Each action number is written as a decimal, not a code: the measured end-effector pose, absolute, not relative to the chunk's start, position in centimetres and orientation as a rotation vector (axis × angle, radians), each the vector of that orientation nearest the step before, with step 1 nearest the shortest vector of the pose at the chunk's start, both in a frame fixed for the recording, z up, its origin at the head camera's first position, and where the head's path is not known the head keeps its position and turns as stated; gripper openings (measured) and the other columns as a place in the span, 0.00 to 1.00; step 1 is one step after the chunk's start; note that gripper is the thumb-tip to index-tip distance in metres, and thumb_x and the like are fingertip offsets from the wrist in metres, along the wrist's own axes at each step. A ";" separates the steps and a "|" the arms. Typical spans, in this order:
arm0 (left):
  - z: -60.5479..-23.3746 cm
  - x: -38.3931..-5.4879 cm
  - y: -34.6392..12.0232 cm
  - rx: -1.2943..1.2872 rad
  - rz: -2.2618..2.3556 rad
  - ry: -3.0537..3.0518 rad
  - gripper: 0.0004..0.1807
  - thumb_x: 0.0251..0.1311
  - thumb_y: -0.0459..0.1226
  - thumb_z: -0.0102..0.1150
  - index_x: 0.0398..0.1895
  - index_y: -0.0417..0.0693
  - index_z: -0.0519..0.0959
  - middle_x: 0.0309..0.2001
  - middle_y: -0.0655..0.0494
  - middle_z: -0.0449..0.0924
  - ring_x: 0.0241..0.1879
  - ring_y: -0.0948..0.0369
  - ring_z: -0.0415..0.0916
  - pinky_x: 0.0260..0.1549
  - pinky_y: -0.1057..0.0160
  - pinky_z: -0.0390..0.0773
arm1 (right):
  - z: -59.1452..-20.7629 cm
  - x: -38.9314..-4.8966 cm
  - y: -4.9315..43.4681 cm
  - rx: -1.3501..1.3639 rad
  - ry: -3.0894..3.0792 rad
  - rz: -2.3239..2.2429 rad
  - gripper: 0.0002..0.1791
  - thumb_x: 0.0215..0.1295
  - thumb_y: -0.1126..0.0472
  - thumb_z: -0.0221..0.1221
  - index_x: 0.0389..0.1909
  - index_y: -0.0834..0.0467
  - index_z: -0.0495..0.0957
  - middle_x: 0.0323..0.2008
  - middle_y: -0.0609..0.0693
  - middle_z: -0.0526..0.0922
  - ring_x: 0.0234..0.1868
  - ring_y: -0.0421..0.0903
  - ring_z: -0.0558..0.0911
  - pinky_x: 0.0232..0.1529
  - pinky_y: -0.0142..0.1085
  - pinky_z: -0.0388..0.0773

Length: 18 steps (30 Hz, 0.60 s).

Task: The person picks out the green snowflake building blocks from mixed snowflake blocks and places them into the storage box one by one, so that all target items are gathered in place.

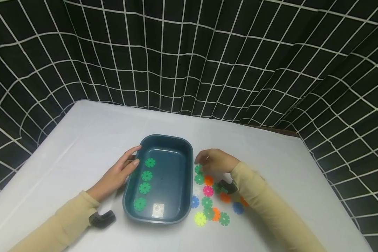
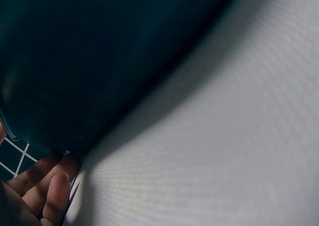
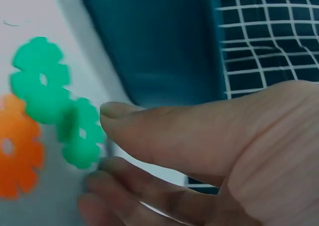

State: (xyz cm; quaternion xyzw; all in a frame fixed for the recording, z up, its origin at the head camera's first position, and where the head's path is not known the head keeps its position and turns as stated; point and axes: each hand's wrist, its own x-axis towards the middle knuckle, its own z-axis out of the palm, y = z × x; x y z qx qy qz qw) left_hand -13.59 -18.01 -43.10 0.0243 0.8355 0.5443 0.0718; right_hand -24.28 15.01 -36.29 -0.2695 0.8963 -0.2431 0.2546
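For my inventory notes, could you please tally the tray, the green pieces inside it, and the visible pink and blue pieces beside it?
Tray: 1
Green pieces inside: 4
Visible pink piece: 1
Visible blue pieces: 2
Total: 8

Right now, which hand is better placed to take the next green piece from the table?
The right hand, I think: it is close to the loose green pieces right of the tub. The left hand touches the tub's opposite side and would need to reach across.
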 end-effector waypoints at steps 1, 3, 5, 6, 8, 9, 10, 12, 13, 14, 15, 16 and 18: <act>-43.1 -13.6 -18.0 0.070 1.635 2.511 0.28 0.69 0.59 0.40 0.71 0.81 0.51 0.67 0.43 0.60 0.67 0.39 0.60 0.58 0.30 0.63 | -36.6 -24.2 14.8 -0.747 2.439 -0.660 0.14 0.56 0.69 0.63 0.44 0.58 0.81 0.43 0.51 0.83 0.46 0.49 0.80 0.53 0.46 0.78; -43.1 -13.6 -18.0 0.065 1.633 2.512 0.28 0.69 0.59 0.40 0.71 0.82 0.51 0.67 0.43 0.60 0.67 0.39 0.60 0.57 0.30 0.62 | -37.1 -24.1 14.5 -0.773 2.456 -0.652 0.14 0.54 0.69 0.65 0.44 0.59 0.81 0.42 0.51 0.83 0.46 0.49 0.80 0.53 0.46 0.78; -43.1 -13.6 -17.9 0.061 1.634 2.509 0.28 0.69 0.59 0.40 0.71 0.82 0.51 0.67 0.43 0.60 0.67 0.39 0.59 0.57 0.30 0.63 | -37.3 -24.0 14.1 -0.808 2.477 -0.643 0.15 0.53 0.70 0.65 0.43 0.60 0.81 0.41 0.52 0.83 0.44 0.49 0.81 0.53 0.46 0.78; -43.1 -13.5 -17.9 0.061 1.633 2.510 0.28 0.69 0.59 0.40 0.71 0.82 0.51 0.67 0.43 0.60 0.67 0.39 0.60 0.58 0.30 0.62 | -37.4 -24.0 14.0 -0.826 2.489 -0.630 0.15 0.53 0.71 0.66 0.42 0.60 0.80 0.40 0.52 0.83 0.43 0.49 0.81 0.52 0.46 0.79; -43.1 -13.5 -18.0 0.062 1.631 2.513 0.28 0.69 0.59 0.40 0.71 0.82 0.50 0.67 0.43 0.60 0.67 0.40 0.60 0.58 0.30 0.62 | -37.5 -23.8 13.7 -0.829 2.502 -0.613 0.14 0.52 0.71 0.66 0.42 0.59 0.80 0.39 0.52 0.83 0.42 0.48 0.80 0.51 0.45 0.79; -43.1 -13.5 -18.0 0.064 1.630 2.515 0.28 0.69 0.59 0.40 0.71 0.82 0.50 0.66 0.43 0.60 0.67 0.40 0.60 0.58 0.31 0.63 | -37.5 -23.8 13.6 -0.833 2.506 -0.607 0.14 0.52 0.72 0.66 0.41 0.59 0.80 0.38 0.52 0.83 0.41 0.48 0.81 0.50 0.45 0.80; -43.2 -13.5 -18.0 0.066 1.631 2.516 0.28 0.69 0.59 0.40 0.71 0.82 0.50 0.66 0.43 0.60 0.67 0.40 0.60 0.58 0.31 0.63 | -37.5 -23.7 13.5 -0.830 2.508 -0.602 0.14 0.52 0.72 0.66 0.40 0.59 0.80 0.38 0.52 0.83 0.41 0.48 0.81 0.50 0.45 0.80; -43.2 -13.5 -18.0 0.072 1.630 2.521 0.28 0.70 0.59 0.40 0.71 0.81 0.50 0.66 0.43 0.61 0.67 0.40 0.61 0.58 0.31 0.63 | -37.5 -23.7 13.4 -0.828 2.514 -0.584 0.13 0.51 0.73 0.66 0.39 0.59 0.80 0.36 0.52 0.83 0.40 0.48 0.80 0.49 0.45 0.80; -43.2 -13.6 -18.0 0.074 1.631 2.523 0.28 0.70 0.59 0.40 0.71 0.81 0.50 0.66 0.43 0.61 0.67 0.40 0.61 0.58 0.31 0.63 | -37.4 -23.6 13.3 -0.819 2.516 -0.575 0.13 0.51 0.73 0.66 0.38 0.58 0.80 0.36 0.52 0.83 0.39 0.48 0.80 0.49 0.45 0.80; -43.2 -13.6 -18.0 0.076 1.632 2.524 0.28 0.70 0.58 0.41 0.71 0.81 0.51 0.65 0.43 0.61 0.67 0.40 0.61 0.58 0.31 0.63 | -37.4 -23.6 13.3 -0.814 2.519 -0.567 0.13 0.51 0.73 0.66 0.38 0.58 0.80 0.36 0.51 0.82 0.39 0.47 0.80 0.49 0.45 0.80; -43.2 -13.6 -18.0 0.079 1.635 2.524 0.28 0.70 0.58 0.41 0.71 0.80 0.51 0.65 0.43 0.61 0.67 0.40 0.61 0.58 0.31 0.63 | -37.4 -23.6 13.3 -0.810 2.523 -0.557 0.13 0.51 0.73 0.66 0.37 0.58 0.80 0.35 0.51 0.82 0.38 0.47 0.79 0.48 0.45 0.80; -43.2 -13.6 -18.0 0.080 1.635 2.526 0.28 0.70 0.58 0.41 0.71 0.80 0.51 0.65 0.43 0.61 0.66 0.40 0.61 0.58 0.31 0.63 | -37.4 -23.6 13.2 -0.799 2.524 -0.550 0.13 0.51 0.73 0.66 0.37 0.58 0.80 0.35 0.51 0.82 0.38 0.47 0.79 0.48 0.44 0.80; -43.2 -13.5 -17.9 0.080 1.634 2.529 0.28 0.70 0.58 0.41 0.71 0.80 0.51 0.65 0.43 0.61 0.66 0.40 0.62 0.58 0.31 0.63 | -37.4 -23.6 13.2 -0.778 2.526 -0.538 0.13 0.51 0.73 0.66 0.36 0.57 0.80 0.34 0.50 0.81 0.37 0.47 0.77 0.47 0.43 0.80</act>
